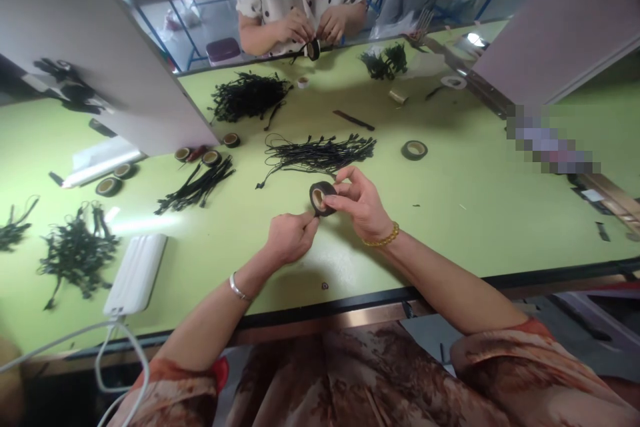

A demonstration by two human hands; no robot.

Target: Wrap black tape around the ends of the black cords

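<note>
A roll of black tape (317, 199) with a pale core is held above the green table (440, 213). My right hand (361, 203) grips it from the right, thumb at the core and fingers behind the rim. My left hand (292, 236) is closed at the lower left edge of the roll, pinching what looks like the tape's end; the fingertips partly hide it. Just beyond the roll lies a spread bunch of thin black cables (320, 153).
Black cable piles (247, 97) lie farther back and at left (77, 250). A white power bank (136, 273) with a white cord lies front left. Another tape roll (415, 150) sits right of centre. Across the table, a person's hands (296, 27) handle black tape.
</note>
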